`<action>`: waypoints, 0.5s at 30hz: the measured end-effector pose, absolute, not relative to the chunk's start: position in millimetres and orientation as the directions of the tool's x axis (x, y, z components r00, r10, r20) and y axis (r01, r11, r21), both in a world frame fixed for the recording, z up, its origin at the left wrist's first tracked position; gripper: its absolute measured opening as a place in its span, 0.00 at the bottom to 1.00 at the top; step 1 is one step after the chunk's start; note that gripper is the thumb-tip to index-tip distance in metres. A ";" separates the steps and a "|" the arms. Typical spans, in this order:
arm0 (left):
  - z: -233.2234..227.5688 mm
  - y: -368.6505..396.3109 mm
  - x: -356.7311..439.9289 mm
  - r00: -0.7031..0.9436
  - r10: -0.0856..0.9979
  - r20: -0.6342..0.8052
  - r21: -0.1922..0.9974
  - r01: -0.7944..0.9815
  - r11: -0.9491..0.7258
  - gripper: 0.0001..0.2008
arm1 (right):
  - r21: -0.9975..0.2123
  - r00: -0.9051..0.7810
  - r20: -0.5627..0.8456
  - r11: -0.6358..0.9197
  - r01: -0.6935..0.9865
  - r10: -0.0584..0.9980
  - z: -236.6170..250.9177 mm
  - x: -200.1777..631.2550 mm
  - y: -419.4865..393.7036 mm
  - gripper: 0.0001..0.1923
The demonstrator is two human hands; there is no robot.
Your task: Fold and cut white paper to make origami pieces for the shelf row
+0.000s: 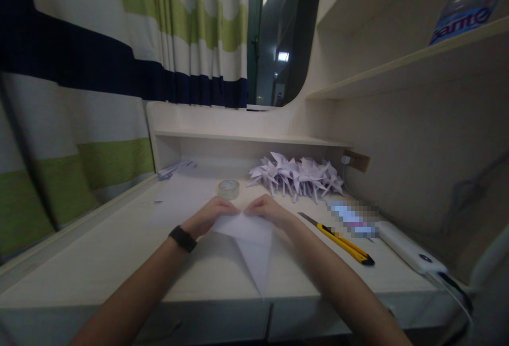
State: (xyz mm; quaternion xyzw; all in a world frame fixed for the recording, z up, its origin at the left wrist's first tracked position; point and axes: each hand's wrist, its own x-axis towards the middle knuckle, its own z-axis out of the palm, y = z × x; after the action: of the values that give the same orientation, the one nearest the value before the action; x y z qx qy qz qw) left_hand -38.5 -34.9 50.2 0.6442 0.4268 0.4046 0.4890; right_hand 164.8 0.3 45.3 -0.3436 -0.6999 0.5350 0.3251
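Note:
A sheet of white paper [254, 232], partly folded, lies between my hands over the front of the desk, one pointed flap reaching down to the desk's front edge. My left hand [212, 213], below a black wristband, pinches its upper edge near the middle. Close beside it, my right hand [269, 209] pinches the same edge with thumb and fingers. A roll of clear tape [228, 189] stands just beyond my hands. To the right of my right forearm lies a yellow utility knife [342, 242] with its blade out.
Several folded paper pinwheels [298, 176] are piled at the back right. Flat white paper sheets [185, 192] lie at the left, near some thin paper sticks [177, 168]. A blurred-out phone [352, 218] and a white power strip [409, 248] are at the right.

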 end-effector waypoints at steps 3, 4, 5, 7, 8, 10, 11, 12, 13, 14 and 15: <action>53.5 -34.2 -43.8 0.266 0.958 0.110 0.987 0.085 -0.137 0.08 | -0.963 -0.549 0.131 0.237 0.127 0.825 49.6 169.6 3.9 0.09; 55.0 -34.1 -46.3 0.246 0.963 0.112 0.990 0.061 -0.131 0.08 | -0.960 -0.553 0.141 0.251 0.128 0.821 51.0 171.9 5.5 0.09; 56.7 -34.1 -48.8 0.227 0.968 0.108 0.992 0.041 -0.120 0.07 | -0.957 -0.557 0.143 0.257 0.131 0.818 52.4 174.7 7.3 0.10; 60.0 -34.3 -53.1 0.201 0.975 0.092 0.995 0.012 -0.096 0.07 | -0.960 -0.572 0.128 0.247 0.135 0.810 55.2 181.5 11.1 0.11; 61.6 -34.6 -54.5 0.193 0.977 0.085 0.996 0.004 -0.088 0.07 | -0.962 -0.583 0.114 0.236 0.138 0.804 56.6 185.3 13.0 0.12; 64.3 -35.8 -55.3 0.178 0.980 0.084 0.996 -0.004 -0.085 0.07 | -0.964 -0.609 0.093 0.224 0.143 0.788 59.1 193.2 16.8 0.13; 65.5 -36.6 -54.6 0.174 0.981 0.089 0.996 -0.006 -0.090 0.07 | -0.964 -0.619 0.088 0.223 0.144 0.781 60.2 197.0 18.6 0.13; 66.5 -37.5 -53.5 0.175 0.980 0.095 0.995 -0.004 -0.096 0.07 | -0.964 -0.624 0.086 0.222 0.143 0.777 61.2 200.6 20.3 0.14; 67.3 -38.3 -52.0 0.184 0.978 0.101 0.995 0.002 -0.103 0.07 | -0.965 -0.625 0.088 0.223 0.141 0.776 62.2 204.0 21.9 0.14; 68.0 -38.9 -50.5 0.198 0.975 0.102 0.994 0.011 -0.107 0.08 | -0.964 -0.625 0.090 0.225 0.140 0.776 63.1 207.2 23.5 0.14; 68.4 -39.3 -49.3 0.212 0.972 0.104 0.994 0.020 -0.111 0.08 | -0.964 -0.624 0.093 0.228 0.140 0.776 63.9 210.4 24.9 0.13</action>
State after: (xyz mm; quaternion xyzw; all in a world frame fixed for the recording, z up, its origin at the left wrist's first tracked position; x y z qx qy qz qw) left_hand -49.3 -39.3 68.4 0.5844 0.4242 0.4624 0.5145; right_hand 210.4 24.9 63.9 -0.3156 -0.7251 0.5350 0.2972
